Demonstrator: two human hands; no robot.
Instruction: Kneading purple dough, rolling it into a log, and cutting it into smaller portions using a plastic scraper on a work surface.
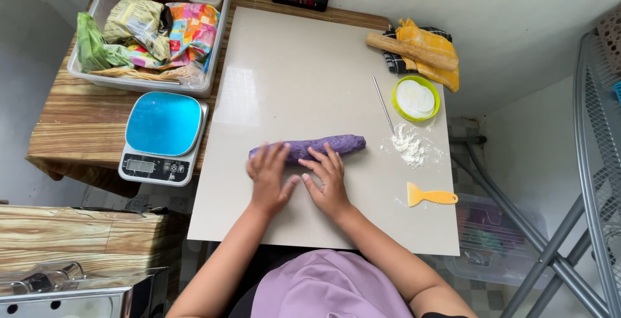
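**Two flat hands on one purple dough log**

A single purple dough log lay across the middle of the pale board that covered the worktop, running left to right. Both hands rested on its near side with fingers spread and nothing gripped: the left hand lay open over the log's left end, the right hand open against its middle, palms pressing down rather than closing round it, which looked to me like the posture for rolling dough.

Just beyond the log's right end sat one small heap of white flour, close enough to reach for dusting. One thin metal rod lay beside it, and one green-rimmed bowl of flour stood toward the right edge. One yellow scraper waited near the front right corner. One wooden rolling pin rested on a yellow cloth at the far right corner.

Off the board's left edge stood one blue-topped scale, and behind it one clear tub of packets.
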